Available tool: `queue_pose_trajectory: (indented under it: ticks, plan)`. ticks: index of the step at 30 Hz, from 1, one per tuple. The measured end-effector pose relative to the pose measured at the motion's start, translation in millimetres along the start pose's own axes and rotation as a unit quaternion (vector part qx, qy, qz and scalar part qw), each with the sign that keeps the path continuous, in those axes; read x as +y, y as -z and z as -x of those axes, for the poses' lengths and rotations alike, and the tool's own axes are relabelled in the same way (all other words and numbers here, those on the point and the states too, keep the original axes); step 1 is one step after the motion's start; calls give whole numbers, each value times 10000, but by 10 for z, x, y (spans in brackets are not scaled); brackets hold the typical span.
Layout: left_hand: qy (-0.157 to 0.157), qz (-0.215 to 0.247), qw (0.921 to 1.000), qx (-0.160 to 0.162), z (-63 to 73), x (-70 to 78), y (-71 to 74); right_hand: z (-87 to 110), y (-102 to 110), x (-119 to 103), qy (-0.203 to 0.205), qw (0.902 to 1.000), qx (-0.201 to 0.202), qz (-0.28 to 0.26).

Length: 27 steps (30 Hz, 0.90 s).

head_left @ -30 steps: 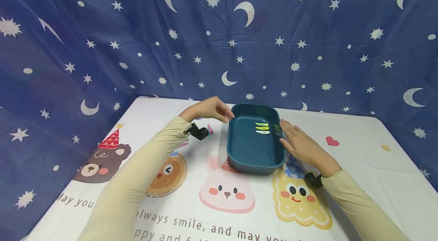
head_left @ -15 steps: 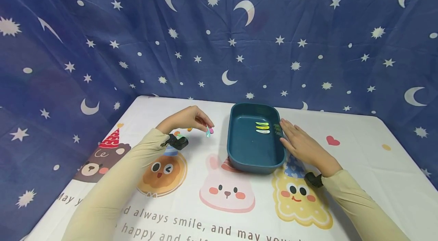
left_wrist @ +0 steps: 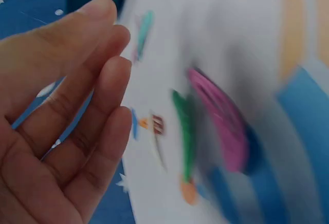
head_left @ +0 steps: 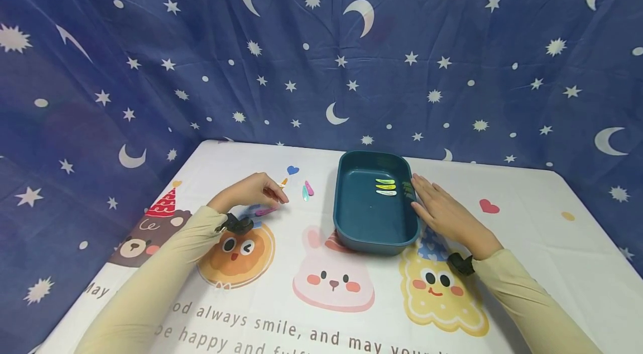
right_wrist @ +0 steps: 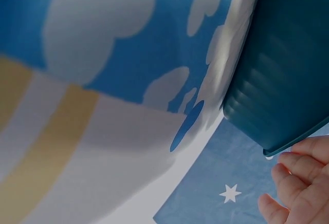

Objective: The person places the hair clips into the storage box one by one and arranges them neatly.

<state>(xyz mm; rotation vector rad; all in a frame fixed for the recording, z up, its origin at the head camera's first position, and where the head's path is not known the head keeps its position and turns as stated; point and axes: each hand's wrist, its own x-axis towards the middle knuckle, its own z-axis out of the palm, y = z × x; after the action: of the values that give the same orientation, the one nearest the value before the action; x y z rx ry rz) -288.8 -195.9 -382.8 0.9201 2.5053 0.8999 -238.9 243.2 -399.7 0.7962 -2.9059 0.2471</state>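
Note:
My left hand [head_left: 250, 191] hovers over the table at the left, fingers loosely bent with nothing between them. Beneath it in the left wrist view lie a pink hair clip [left_wrist: 221, 118] and a green hair clip [left_wrist: 185, 131], both blurred. Just right of that hand, a teal clip [head_left: 305, 193] and another pink clip [head_left: 309, 189] lie side by side; an orange clip [head_left: 283, 182] is partly hidden behind the fingers. My right hand [head_left: 444, 211] rests with straight fingers against the right side of a dark teal bin [head_left: 361, 217]. Inside, a lime clip [head_left: 385, 181], a yellow clip [head_left: 385, 187] and a white clip [head_left: 386, 193] form a row.
A white tablecloth [head_left: 321, 331] with printed cartoon animals and lettering covers the table. Behind it hangs a blue curtain [head_left: 281, 108] with moons and stars, which also runs along the left side. The bin stands near the table's back edge.
My left hand has moved left and nearer from the bin's left rim, passing over the teal and pink clips, which now show uncovered. The right hand stays at the bin.

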Motion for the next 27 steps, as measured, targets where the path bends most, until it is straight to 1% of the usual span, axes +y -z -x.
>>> queue_pose_trajectory:
  ticks: [4, 10, 12, 18, 27]
  plan:
    - [65, -33, 10000, 41, 49, -93, -28, -2, 16, -7, -43, 9999, -98, -19]
    - [205, -47, 9998, 13, 63, -183, -74, -6, 24, -4, -107, 9997, -201, 7]
    - [259, -97, 9996, -18, 64, -196, -82, -9, 17, -2, -106, 9998, -193, 15]
    - [303, -465, 9985, -27, 59, -231, -102, -2, 6, 0, -42, 9999, -90, -25]
    - [402, -742, 9964, 83, 107, -257, -81, 0, 4, 5, -53, 9999, -111, -37]
